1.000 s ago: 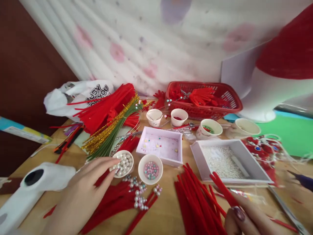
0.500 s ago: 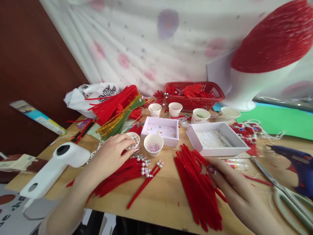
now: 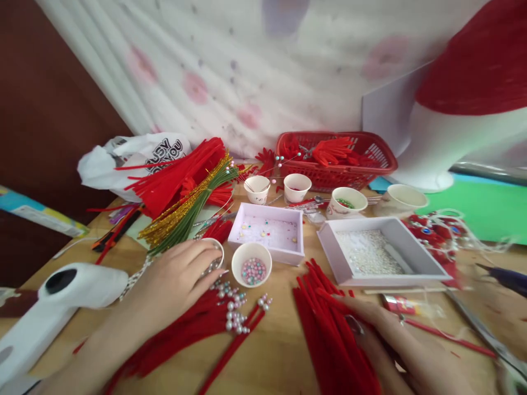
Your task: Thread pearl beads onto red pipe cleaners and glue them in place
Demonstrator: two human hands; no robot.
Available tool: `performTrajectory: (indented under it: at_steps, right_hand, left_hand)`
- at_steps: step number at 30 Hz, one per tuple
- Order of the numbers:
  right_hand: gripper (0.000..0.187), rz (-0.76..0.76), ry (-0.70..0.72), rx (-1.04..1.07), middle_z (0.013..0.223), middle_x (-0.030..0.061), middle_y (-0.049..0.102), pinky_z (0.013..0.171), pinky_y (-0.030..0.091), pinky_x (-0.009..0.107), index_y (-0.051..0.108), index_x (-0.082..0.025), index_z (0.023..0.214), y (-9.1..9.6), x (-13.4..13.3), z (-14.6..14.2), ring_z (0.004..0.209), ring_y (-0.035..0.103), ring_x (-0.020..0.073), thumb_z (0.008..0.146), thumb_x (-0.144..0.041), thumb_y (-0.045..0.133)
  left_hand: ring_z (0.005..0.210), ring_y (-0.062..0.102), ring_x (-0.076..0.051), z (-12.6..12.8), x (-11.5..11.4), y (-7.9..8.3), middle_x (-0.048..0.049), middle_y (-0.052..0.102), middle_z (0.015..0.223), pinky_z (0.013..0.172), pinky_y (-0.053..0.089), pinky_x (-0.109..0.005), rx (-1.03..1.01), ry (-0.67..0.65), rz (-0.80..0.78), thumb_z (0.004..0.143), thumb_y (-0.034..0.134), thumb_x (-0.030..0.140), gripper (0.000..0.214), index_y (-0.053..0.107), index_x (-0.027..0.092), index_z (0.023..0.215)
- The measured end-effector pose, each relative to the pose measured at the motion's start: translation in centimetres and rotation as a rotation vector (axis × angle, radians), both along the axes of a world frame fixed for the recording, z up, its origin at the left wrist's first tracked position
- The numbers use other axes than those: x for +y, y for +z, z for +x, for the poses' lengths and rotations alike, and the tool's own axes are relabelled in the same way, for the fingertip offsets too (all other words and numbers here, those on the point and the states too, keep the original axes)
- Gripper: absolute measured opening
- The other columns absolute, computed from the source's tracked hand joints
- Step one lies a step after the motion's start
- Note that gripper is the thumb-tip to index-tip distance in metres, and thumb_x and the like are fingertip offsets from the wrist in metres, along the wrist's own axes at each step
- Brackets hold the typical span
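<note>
My left hand [image 3: 177, 280] bends its fingers over the rim of a small paper cup [image 3: 221, 249] of pearl beads; what the fingertips hold, if anything, is hidden. My right hand [image 3: 395, 334] pinches a red pipe cleaner [image 3: 333, 302] above a loose bundle of red pipe cleaners [image 3: 325, 345]. Below my left hand lies another red bundle [image 3: 177, 334], with pearl beads [image 3: 236, 318] at its tips. Two bead-tipped red stems [image 3: 234, 351] lie apart beside it. Pink and blue beads fill a second paper cup [image 3: 252, 269] right of the first.
Behind stand a lilac tray [image 3: 263, 249], a white tray [image 3: 389, 278] of clear beads, several paper cups [image 3: 298, 184] and a red basket [image 3: 337, 174]. A white handheld device [image 3: 90, 280] lies left. Scissors [image 3: 473, 323] and a blurred blue tool [image 3: 506, 278] are at the right.
The view has come closer and shifted, so the table things look larger. My left hand stays at the bead cup; my right hand keeps hold of a red pipe cleaner.
</note>
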State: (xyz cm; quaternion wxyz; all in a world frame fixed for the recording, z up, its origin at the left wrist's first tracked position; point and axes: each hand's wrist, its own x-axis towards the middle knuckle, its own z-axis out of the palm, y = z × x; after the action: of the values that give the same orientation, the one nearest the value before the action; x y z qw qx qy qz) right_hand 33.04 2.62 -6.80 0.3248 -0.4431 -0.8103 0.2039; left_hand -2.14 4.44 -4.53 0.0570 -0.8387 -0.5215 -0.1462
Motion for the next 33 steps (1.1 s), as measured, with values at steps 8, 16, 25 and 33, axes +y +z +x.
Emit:
performTrajectory:
  at_steps: [8,16,25,33]
  right_hand:
    - [0.026,-0.062,0.007,-0.162,0.089,0.0085,0.075,0.06,0.055,0.032,0.06,-0.025,0.108,3.2,-1.6,-1.5,0.074,0.072,0.0243,0.096,-0.023,0.037]
    - [0.014,-0.077,0.095,-0.001,0.078,0.0014,0.063,0.069,0.047,0.032,0.052,-0.021,0.092,3.6,1.6,-4.2,0.072,0.06,0.0192,0.093,-0.016,0.039]
    - [0.029,-0.508,0.238,0.685,0.054,-0.0114,0.027,0.044,0.017,0.022,0.048,-0.023,0.085,2.0,2.6,-5.3,0.047,0.021,0.0088,0.086,-0.049,0.06]
    - [0.049,-0.704,0.251,0.827,0.049,-0.0128,0.03,0.038,0.005,0.02,0.045,-0.023,0.079,0.5,3.1,-6.0,0.04,0.014,0.0043,0.068,-0.06,0.074]
  left_hand:
    - [0.092,0.065,-0.023,1.1,0.1,-0.2,-0.0077,0.068,0.098,0.083,0.052,-0.036,0.02,0.016,0.017,0.097,0.046,0.029,0.019,0.062,0.019,0.094]
    - [0.083,0.062,-0.023,1.0,0.7,-1.3,-0.0069,0.064,0.087,0.078,0.049,-0.036,0.072,-0.036,0.134,0.097,0.04,0.023,0.022,0.059,0.019,0.088]
    - [0.074,0.055,-0.021,0.9,1.7,-1.6,-0.0039,0.058,0.078,0.072,0.047,-0.034,0.044,-0.037,0.116,0.094,0.031,0.022,0.026,0.051,0.022,0.077]
    - [0.075,0.054,-0.022,1.3,2.0,-2.1,-0.005,0.058,0.074,0.072,0.042,-0.034,-0.058,-0.021,0.094,0.094,0.029,0.026,0.029,0.043,0.024,0.069]
